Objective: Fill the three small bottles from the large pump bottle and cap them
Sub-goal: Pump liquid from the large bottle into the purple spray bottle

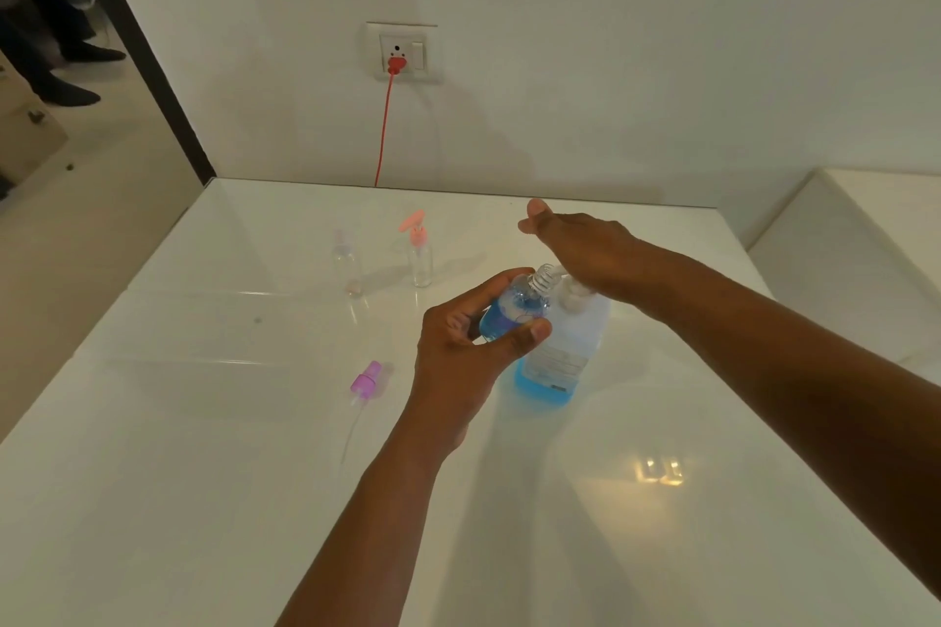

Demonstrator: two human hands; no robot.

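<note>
While gripped, small bottle (517, 308) tilts, neck toward pump spout (557, 274).

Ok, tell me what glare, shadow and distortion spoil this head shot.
Head view: a bright lamp reflection glares off the glossy table near the right forearm; both arms cast soft shadows toward the camera; the wide lens bends the table edges and the door frame; the two far small bottles look faint and soft against the white top.

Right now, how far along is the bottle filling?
Nothing capped yet. In hand: left hand holds a small bottle with blue liquid at the spout while right hand presses the large pump bottle. Left: two clear bottles look empty; purple cap lies loose.
</note>
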